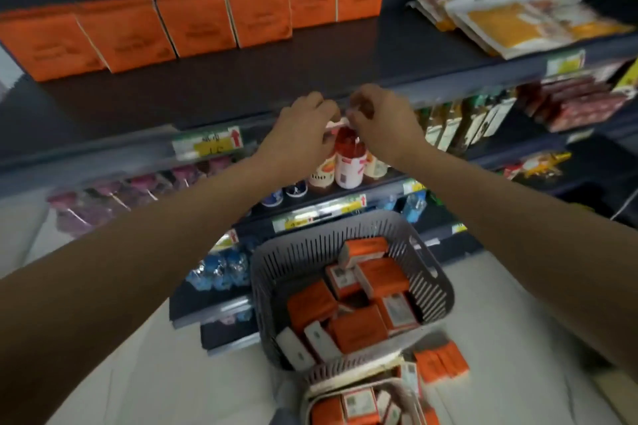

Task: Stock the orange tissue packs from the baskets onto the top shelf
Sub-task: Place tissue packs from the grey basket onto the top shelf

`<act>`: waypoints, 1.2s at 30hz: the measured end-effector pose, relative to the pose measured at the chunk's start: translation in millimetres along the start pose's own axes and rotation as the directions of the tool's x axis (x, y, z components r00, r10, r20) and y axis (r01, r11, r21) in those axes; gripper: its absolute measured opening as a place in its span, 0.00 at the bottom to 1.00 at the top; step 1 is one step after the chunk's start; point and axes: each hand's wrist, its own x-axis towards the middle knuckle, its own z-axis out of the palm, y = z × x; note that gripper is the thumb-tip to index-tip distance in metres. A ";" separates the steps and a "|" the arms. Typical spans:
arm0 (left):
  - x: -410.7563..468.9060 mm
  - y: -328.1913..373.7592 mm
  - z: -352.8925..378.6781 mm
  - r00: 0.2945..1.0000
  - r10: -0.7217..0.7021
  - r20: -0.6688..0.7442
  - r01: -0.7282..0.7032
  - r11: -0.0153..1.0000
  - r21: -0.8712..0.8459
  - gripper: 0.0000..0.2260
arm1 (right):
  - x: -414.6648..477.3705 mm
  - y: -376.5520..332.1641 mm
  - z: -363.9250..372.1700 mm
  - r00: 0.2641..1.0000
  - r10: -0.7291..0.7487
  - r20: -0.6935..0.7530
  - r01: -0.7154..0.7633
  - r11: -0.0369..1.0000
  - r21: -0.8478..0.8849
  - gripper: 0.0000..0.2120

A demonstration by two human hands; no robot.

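Both hands meet at the centre of the frame, just in front of the top shelf's (241, 79) front edge. The left hand (300, 134) and right hand (383, 121) are nearly touching, with fingers curled inward towards each other. Something small and pale shows between them, but it is blurred. I cannot tell whether either hand is pinching it or is simply clenched.

A row of orange packs (196, 22) stands upright on the top shelf, running from the upper left towards the upper middle of the frame, side by side and set back from the edge. The front strip of the shelf below them is bare. At the upper right of the same shelf lie white and yellow pouches (511, 17), overlapping one another.

Behind the hands, one shelf down, stand bottles (348, 162) with red caps. A yellow price label (210, 145) sits on the shelf edge left of the hands.

In the lower middle of the frame a grey basket (286, 262) stands on the pale floor (518, 338), holding a jumble of loose packs (359, 328), some orange side up, some showing white labels. Below it, at the bottom edge, a lighter basket (348, 386) touches the grey one and also holds packs. A few floor packs (442, 364) lie just right of where the two baskets meet.
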 end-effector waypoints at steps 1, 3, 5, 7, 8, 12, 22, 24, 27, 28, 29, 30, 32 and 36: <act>-10.1 5.7 14.5 0.999 -0.008 0.039 0.009 1.000 -0.019 0.12 | -13.7 8.2 2.8 0.999 0.019 0.035 -0.018 1.000 -0.004 0.10; -29.2 8.9 44.4 0.984 -0.050 0.173 0.059 0.997 -0.047 0.12 | -37.9 27.6 15.2 0.988 0.068 0.138 -0.063 0.997 -0.042 0.10; -48.3 5.3 74.9 0.928 -0.116 0.353 0.144 0.988 -0.053 0.10 | -59.7 48.5 33.4 0.949 0.152 0.275 -0.130 0.987 -0.097 0.10; -65.5 -0.6 104.1 0.864 -0.172 0.473 0.227 0.972 -0.060 0.10 | -79.0 69.0 53.6 0.888 0.201 0.414 -0.143 0.976 -0.166 0.10; -73.5 -3.2 116.9 0.831 -0.201 0.518 0.275 0.959 -0.069 0.10 | -87.9 78.1 62.6 0.847 0.221 0.484 -0.136 0.970 -0.203 0.11; -99.6 -20.2 162.2 0.684 -0.290 0.669 0.399 0.917 -0.011 0.08 | -117.1 111.7 92.3 0.692 0.338 0.638 -0.146 0.931 -0.334 0.14; -129.3 -71.7 247.1 0.413 -0.392 0.822 0.610 0.789 0.069 0.05 | -140.4 183.6 150.5 0.390 0.640 0.662 -0.424 0.763 -0.487 0.16; -132.8 -79.6 258.8 0.367 -0.410 0.835 0.633 0.768 0.099 0.07 | -142.4 192.6 161.4 0.303 0.690 0.657 -0.531 0.695 -0.485 0.14; -137.3 -87.0 274.6 0.313 -0.401 0.861 0.652 0.750 0.113 0.16 | -146.1 198.6 176.9 0.122 0.768 0.628 -0.758 0.481 -0.440 0.09; -138.5 -88.8 278.6 0.293 -0.406 0.866 0.664 0.738 0.122 0.19 | -146.9 199.6 179.8 0.075 0.785 0.615 -0.829 0.392 -0.399 0.11; -139.2 -90.3 281.6 0.277 -0.408 0.870 0.684 0.719 0.119 0.22 | -148.3 205.8 187.5 0.047 0.790 0.611 -0.874 0.329 -0.358 0.11; -139.6 -91.9 284.1 0.268 -0.405 0.874 0.691 0.713 0.118 0.23 | -149.5 213.3 195.6 0.035 0.785 0.618 -0.912 0.279 -0.302 0.11; -139.9 -95.8 290.6 0.258 -0.410 0.875 0.693 0.709 0.128 0.24 | -150.9 238.3 221.1 -0.011 0.775 0.631 -0.974 0.136 -0.183 0.13; -138.9 -101.8 301.1 0.241 -0.431 0.869 0.698 0.699 0.153 0.28 | -138.1 209.3 219.1 -0.022 0.763 0.646 -0.999 -0.045 0.020 0.09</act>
